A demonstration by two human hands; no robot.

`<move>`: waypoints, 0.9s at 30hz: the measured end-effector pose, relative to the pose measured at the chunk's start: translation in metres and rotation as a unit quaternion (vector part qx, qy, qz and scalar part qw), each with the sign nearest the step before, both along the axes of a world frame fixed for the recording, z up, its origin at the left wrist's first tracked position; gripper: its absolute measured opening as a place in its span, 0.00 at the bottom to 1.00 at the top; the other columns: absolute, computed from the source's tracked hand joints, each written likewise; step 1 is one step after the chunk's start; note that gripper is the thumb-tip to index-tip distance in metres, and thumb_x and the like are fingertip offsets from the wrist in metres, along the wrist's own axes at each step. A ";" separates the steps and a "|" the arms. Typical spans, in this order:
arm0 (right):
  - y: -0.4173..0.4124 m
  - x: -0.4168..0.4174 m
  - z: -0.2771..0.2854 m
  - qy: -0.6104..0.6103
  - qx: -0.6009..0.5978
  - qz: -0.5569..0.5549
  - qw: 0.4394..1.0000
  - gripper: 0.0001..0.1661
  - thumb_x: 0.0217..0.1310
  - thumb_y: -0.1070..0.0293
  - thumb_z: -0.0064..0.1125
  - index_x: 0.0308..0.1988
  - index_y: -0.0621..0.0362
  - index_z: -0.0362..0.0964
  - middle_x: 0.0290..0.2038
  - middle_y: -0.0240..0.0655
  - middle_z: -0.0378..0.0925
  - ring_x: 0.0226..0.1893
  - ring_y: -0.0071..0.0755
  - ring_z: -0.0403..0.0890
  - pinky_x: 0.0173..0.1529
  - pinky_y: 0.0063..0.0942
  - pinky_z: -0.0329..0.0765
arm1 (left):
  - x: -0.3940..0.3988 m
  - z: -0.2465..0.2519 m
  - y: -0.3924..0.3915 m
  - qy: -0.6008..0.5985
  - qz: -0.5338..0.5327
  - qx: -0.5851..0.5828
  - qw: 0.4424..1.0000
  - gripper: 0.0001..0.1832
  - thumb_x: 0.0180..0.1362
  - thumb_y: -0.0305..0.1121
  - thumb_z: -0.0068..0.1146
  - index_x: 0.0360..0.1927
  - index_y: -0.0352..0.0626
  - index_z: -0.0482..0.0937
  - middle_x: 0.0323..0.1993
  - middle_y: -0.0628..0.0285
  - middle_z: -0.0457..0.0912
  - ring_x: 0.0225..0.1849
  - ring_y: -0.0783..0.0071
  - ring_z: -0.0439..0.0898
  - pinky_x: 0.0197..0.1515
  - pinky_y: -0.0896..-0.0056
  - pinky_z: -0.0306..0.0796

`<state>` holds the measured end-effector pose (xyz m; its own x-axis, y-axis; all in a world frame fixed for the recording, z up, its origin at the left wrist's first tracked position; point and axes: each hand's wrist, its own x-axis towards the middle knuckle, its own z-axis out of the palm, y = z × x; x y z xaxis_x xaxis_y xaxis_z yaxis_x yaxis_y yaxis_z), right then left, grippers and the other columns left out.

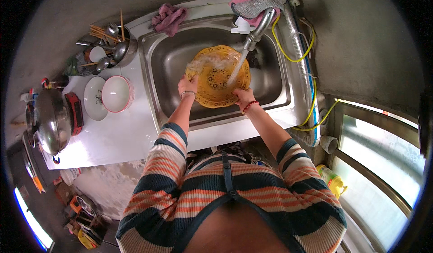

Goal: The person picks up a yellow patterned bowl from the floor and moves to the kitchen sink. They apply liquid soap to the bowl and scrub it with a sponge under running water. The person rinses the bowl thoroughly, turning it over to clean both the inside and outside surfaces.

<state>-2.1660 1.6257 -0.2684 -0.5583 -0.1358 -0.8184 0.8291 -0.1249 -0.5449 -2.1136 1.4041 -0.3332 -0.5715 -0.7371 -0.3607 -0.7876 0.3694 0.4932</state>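
A yellow plate with a dark floral pattern [216,96] is held over the stainless steel sink basin [165,74]. My left hand [188,85] grips its left edge, and my right hand [243,97] grips its lower right edge. From the metal faucet [258,31] at the upper right, a stream of water [237,67] falls onto the plate and spreads over its upper part. The undersides of both hands' grips are hidden. A red bead bracelet circles my right wrist, a thin bangle my left.
Left of the sink stand a white bowl with a red rim [116,94], a white plate [93,99] and a metal pot of utensils [130,52]. A lidded metal wok [52,121] is farther left. A pink cloth [169,19] lies on the back rim; a yellow hose [314,101] runs at right.
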 end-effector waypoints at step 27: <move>0.026 -0.064 -0.015 0.068 0.183 0.128 0.973 0.21 0.47 0.77 0.50 0.46 0.59 0.65 0.36 0.38 0.73 0.35 0.41 0.79 0.29 0.45 0.84 | -0.004 0.073 0.120 0.169 -0.455 0.257 0.836 0.36 0.48 0.37 0.59 0.62 0.39 0.63 0.57 0.48 0.71 0.59 0.54 0.70 0.59 0.63 0.65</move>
<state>-2.2296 1.6512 -0.2837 -0.6504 0.0016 -0.7596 0.7254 0.2982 -0.6204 -2.1181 1.5238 -0.2606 -0.9441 0.2611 -0.2014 -0.0800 0.4111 0.9081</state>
